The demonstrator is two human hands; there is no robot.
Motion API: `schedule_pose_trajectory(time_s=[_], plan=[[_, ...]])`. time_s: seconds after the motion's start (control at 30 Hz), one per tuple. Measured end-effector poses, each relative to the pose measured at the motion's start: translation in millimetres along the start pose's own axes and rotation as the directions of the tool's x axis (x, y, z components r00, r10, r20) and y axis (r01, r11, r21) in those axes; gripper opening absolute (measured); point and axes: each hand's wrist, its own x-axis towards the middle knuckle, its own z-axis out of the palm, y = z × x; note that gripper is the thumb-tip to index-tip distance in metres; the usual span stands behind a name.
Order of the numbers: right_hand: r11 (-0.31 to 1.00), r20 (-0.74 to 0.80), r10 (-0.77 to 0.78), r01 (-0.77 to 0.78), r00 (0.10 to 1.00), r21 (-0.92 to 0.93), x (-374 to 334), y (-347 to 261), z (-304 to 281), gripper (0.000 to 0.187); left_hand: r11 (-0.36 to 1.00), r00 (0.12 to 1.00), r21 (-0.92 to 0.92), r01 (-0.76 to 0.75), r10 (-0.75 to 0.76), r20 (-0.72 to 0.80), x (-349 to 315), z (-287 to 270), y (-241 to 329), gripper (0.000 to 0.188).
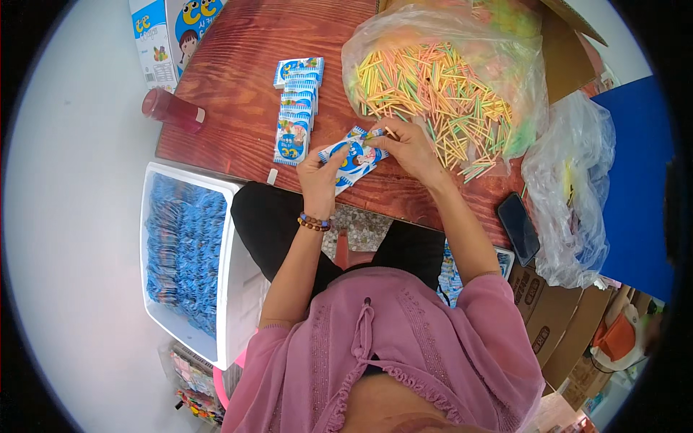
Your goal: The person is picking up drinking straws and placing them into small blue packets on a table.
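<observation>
A small blue-and-white packet [333, 151] is pinched between the thumb and fingers of my left hand [317, 179]. My right hand [410, 150] closes at the packet's upper right edge, and a pale thin stick [390, 132] pokes out from its fingers. Greenish-yellow bits show at the packet's top, between both hands; my fingers partly hide them. More packets [348, 180] lie on the table just beneath the held one. Left of my hands runs an overlapping row of similar packets [291, 137]. Beyond my right hand, a clear plastic bag [361, 49] spills many thin coloured sticks [433, 94].
The reddish wooden table [224, 79] bears a dark red bottle [173, 110] at its left edge. A white bin [232, 289] full of blue packets stands lower left. On the right are a phone [518, 227], a crumpled clear bag [570, 195] and cardboard boxes [559, 317].
</observation>
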Motion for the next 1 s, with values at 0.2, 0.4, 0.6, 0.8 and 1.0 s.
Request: schedule_pose_trajectory(time_s=[0.2, 0.4, 0.6, 0.8, 1.0], plan=[[0.998, -0.059, 0.063, -0.063, 0.996, 0.003, -3.9, 10.0, 2.0, 0.013, 0.999, 0.999, 0.045, -0.023, 0.021, 0.034, 1.1, -4.2, -5.6, 0.012], [0.994, -0.087, -0.039, 0.047, 0.995, 0.096, -4.0, 10.7, -3.8, 0.016, 0.983, 0.998, -0.172, 0.067, -0.063, 0.028, 0.1, -5.7, -2.6, 0.016], [0.996, 0.151, 0.027, -0.041, 0.988, 0.085, -18.3, -13.9, -10.8, 0.012, 0.930, 0.989, -0.336, 0.149, -0.133, 0.070, -0.1, -7.2, 4.5, 0.018], [0.996, 0.107, 0.064, -0.056, 0.992, -0.069, -3.3, 6.2, -8.1, 0.020, 0.997, 0.974, -0.079, -0.011, -0.007, -0.225, -11.4, -19.9, 3.0, 0.019], [0.721, -0.143, -0.139, 0.001, 0.980, -0.693, 3.8, 24.9, 0.7, 0.026, 0.950, 0.979, -0.306, 0.060, -0.115, -0.165, -29.1, -31.9, 6.6, 0.024]])
